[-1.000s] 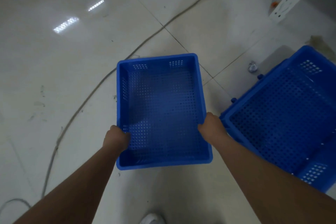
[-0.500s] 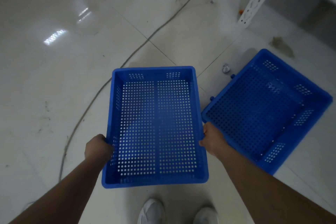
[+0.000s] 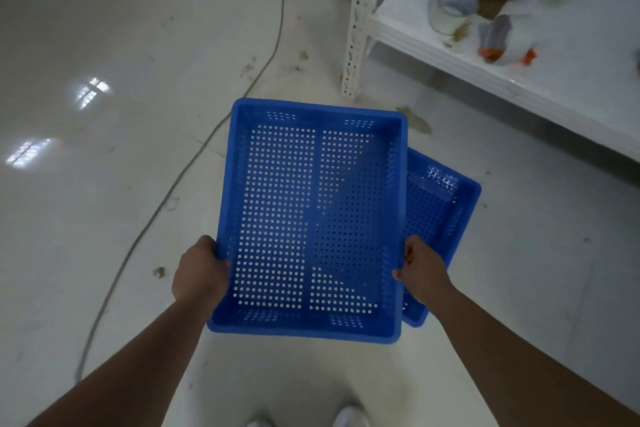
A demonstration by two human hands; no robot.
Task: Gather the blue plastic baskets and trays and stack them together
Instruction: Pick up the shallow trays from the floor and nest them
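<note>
I hold a blue perforated plastic basket in the air at the centre of the view. My left hand grips its left rim and my right hand grips its right rim. A second blue perforated basket lies on the floor under and to the right of the held one. The held basket covers most of it; only its right part shows.
A white metal shelf stands at the upper right with a roll of tape and other items on it; its perforated post reaches the floor. A grey cable runs across the white tile floor on the left. My shoes show at the bottom edge.
I have lifted the basket and carried it to the right, so it now hangs over the second basket. The view has tilted up and the shelf has come into sight.
</note>
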